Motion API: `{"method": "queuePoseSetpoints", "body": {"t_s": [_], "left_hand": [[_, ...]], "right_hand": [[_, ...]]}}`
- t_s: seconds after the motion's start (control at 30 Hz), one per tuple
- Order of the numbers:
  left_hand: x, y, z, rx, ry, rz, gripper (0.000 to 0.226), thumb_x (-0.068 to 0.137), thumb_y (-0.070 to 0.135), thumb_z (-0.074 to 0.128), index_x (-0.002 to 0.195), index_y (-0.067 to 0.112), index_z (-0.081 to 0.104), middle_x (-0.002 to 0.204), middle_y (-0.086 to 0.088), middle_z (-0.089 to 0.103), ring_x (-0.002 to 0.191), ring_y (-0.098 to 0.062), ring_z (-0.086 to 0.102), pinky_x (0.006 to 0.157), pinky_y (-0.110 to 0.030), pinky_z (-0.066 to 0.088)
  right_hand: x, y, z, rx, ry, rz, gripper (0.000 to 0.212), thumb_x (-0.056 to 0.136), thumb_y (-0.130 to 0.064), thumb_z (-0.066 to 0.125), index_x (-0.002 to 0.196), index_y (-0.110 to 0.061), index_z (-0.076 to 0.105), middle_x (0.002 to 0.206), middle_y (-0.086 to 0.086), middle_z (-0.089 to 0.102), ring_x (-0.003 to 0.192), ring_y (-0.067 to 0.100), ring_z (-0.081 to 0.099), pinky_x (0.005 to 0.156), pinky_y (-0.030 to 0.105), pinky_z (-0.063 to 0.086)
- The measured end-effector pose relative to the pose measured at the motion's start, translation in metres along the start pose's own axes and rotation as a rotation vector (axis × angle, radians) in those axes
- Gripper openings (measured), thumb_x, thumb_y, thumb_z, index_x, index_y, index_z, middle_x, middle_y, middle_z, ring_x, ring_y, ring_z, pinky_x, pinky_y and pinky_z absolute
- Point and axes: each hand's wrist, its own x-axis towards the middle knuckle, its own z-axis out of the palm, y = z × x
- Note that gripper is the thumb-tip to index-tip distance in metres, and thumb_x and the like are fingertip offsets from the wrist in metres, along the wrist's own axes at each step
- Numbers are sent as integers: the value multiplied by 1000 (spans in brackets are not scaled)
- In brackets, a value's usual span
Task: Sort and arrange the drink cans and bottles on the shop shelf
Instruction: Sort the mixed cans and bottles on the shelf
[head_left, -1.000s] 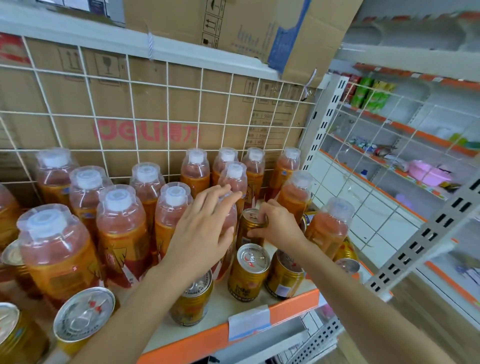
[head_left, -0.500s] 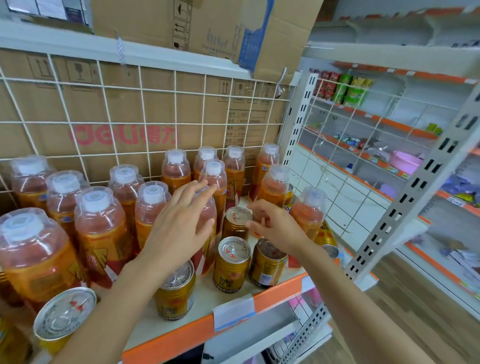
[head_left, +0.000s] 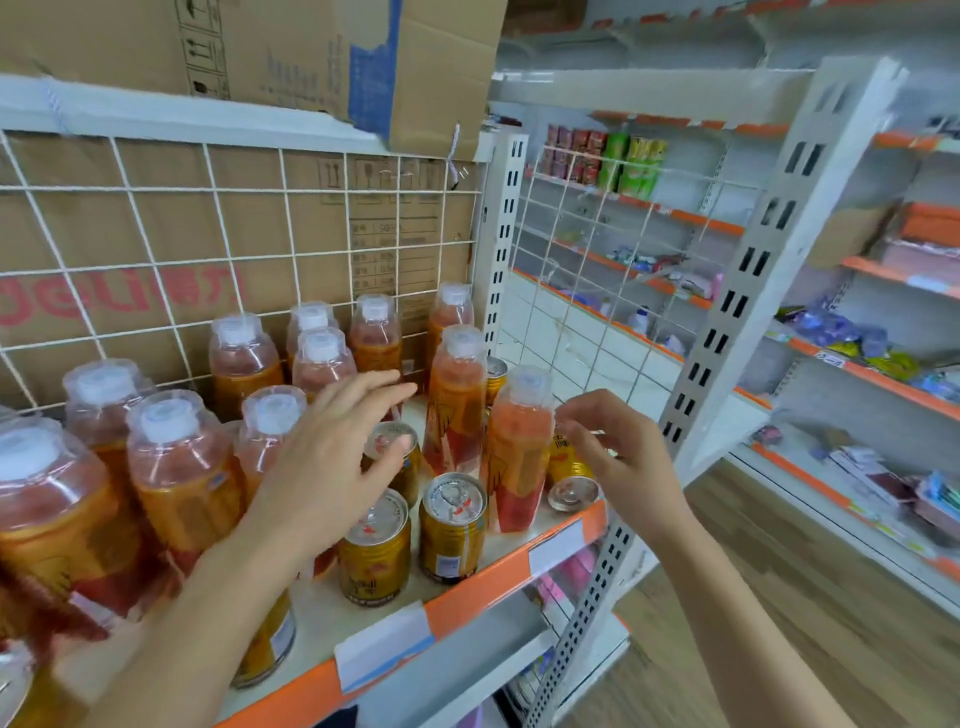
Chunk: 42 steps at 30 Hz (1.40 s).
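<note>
Count: eleven bottles (head_left: 182, 483) in view, lower left to centre. Seven cans (head_left: 452, 525) in view, one partly hidden under the left forearm and one cut off by the lower-left corner.

Bottles: clear, holding an orange drink, white caps under clear covers, orange-red labels.

Cans: gold with silver pull-tab tops. Most are upright; one tipped can (head_left: 571, 488) lies on its side at lower centre-right.

All sit on the shelf (head_left: 467, 587), which has an orange front strip, at centre frame.

Left hand (head_left: 332, 462): released, fingers spread over the central bottles, thumb over a can top. Contact cannot be told.

Right hand (head_left: 628, 462): loosely curled, grasping nothing, just beside the front right bottle (head_left: 519, 452) and above the tipped can.

Behind: wire grid (head_left: 208, 258). Upper frame: cardboard box (head_left: 441, 62).

The left forearm blocks the front row.
</note>
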Motion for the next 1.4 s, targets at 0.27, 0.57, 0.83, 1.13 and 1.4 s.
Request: {"method": "queuePoseSetpoints", "body": {"t_s": [0.27,0.57,0.83,1.13,1.4], "left_hand": [[41,44,61,-341,-198,-42,82,79,48,62,139,49,6,150,18,23,135,-2,27,109,-33,31],[61,65,97,-261,-195,-136,97,72,46,73,129,55,-5,136,27,18,123,10,19,97,-16,24],[65,53,104,-269,-160,-129,82,77,37,72,122,64,9,133,32,24,116,8,31,94,-19,33],[68,28,96,-375,-229,-123,78,77,28,73,121,60,18,131,36,26,121,7,34,92,-8,29],[63,20,102,-524,-209,-129,75,73,32,75,126,54,27,130,13,48,112,-3,55,96,-32,48]], "right_hand": [[22,69,-8,-270,-131,233,40,87,-13,58,124,-26,47,120,-6,55,107,11,54,88,29,45],[30,124,15,-439,-324,200,83,73,-27,75,142,-15,30,145,0,27,126,20,41,94,32,47],[25,111,11,-276,-216,209,61,71,-38,62,126,-22,42,107,-8,39,98,8,51,84,25,46],[43,96,5,-280,-165,264,42,80,-31,60,120,-27,49,107,-5,51,96,12,53,80,29,46],[68,92,13,-157,-113,354,34,92,-39,53,120,-20,56,111,-3,60,104,15,58,87,39,50]]}}
